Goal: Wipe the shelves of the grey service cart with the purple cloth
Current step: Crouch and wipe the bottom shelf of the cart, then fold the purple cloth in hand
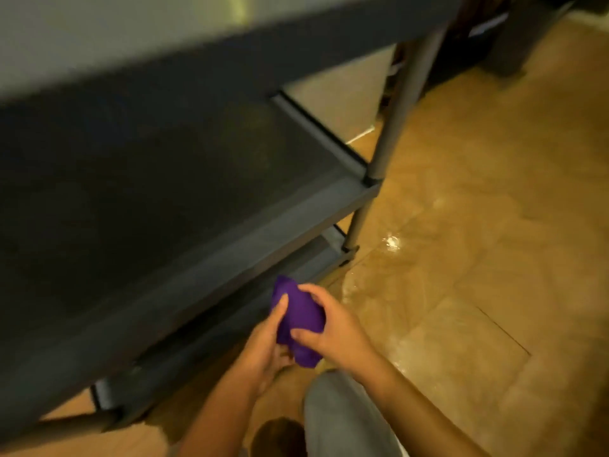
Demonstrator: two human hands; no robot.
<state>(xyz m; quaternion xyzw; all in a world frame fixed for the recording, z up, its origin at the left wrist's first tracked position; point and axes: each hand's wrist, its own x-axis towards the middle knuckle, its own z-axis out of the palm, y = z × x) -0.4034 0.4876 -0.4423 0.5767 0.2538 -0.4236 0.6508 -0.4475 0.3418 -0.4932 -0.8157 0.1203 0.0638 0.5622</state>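
Note:
The grey service cart fills the left of the head view, with a top shelf, a dark middle shelf and a lower shelf near the floor. The purple cloth is bunched up in front of the middle shelf's front rim. My left hand grips it from the left with the thumb on top. My right hand grips it from the right, fingers wrapped over the cloth. The cloth is off the shelves, held in the air just in front of the cart.
A grey cart post rises at the cart's right corner. Shiny tan floor spreads to the right. My knee in grey trousers is at the bottom. Dark furniture stands at the top right.

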